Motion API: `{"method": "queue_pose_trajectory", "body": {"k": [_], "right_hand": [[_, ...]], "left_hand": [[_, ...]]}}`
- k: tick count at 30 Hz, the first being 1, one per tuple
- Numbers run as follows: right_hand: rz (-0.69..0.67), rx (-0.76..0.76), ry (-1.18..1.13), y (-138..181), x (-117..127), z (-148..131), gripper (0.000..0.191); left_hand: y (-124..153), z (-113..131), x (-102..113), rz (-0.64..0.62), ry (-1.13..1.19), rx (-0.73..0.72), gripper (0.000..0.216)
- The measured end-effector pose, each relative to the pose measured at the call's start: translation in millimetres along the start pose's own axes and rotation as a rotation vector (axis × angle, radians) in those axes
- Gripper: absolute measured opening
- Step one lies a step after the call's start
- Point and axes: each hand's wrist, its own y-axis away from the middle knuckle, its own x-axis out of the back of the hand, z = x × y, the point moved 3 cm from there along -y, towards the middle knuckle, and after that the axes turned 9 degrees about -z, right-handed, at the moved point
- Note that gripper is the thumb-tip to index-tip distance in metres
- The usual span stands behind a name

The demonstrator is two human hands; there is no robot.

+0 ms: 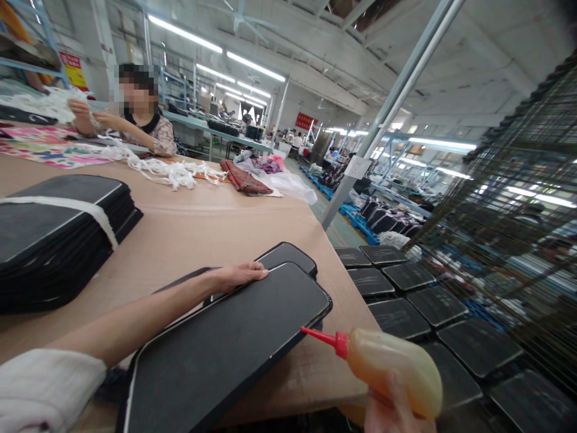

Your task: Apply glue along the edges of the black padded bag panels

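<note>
A black rounded-corner panel (234, 343) lies tilted on the brown table (202, 222), on top of another black panel (288, 255). My left hand (237, 276) rests flat on the top panel's far edge, fingers stretched out. At the lower right my right hand (394, 409) grips a squeeze bottle (396, 367) of amber glue. Its red nozzle points left, close to the panel's right edge.
A tied stack of black panels (58, 234) sits at the table's left. Several black panels (419, 300) lie on a rack right of the table, beside wire racks (518, 198). Across the table a person (139, 120) handles white strips (166, 171). A slanted metal post (383, 114) stands beyond.
</note>
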Motion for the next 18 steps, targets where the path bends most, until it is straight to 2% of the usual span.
{"method": "queue_pose_trajectory", "body": {"k": [2, 5, 8, 13, 18], "right_hand": [[-0.016, 0.014, 0.007, -2.3, 1.9, 0.9, 0.028], [0.018, 0.027, 0.007, -2.6, 2.4, -1.0, 0.019], [0.006, 0.060, 0.030, -2.8, 1.2, -10.8, 0.016], [0.066, 0.286, 0.183, -1.4, 1.5, -33.9, 0.010], [0.056, 0.389, 0.231, 3.0, 1.3, -21.9, 0.015]], "left_hand": [[-2.8, -0.3, -0.4, -0.001, -0.001, 0.004, 0.047], [-5.7, 0.4, -1.6, -0.001, -0.001, 0.009, 0.048], [-8.8, 1.5, -3.0, 0.007, 0.008, 0.018, 0.050], [-17.3, 3.8, -4.9, 0.003, 0.031, 0.018, 0.050], [-26.8, 8.3, -6.3, 0.034, 0.042, 0.024, 0.052]]}}
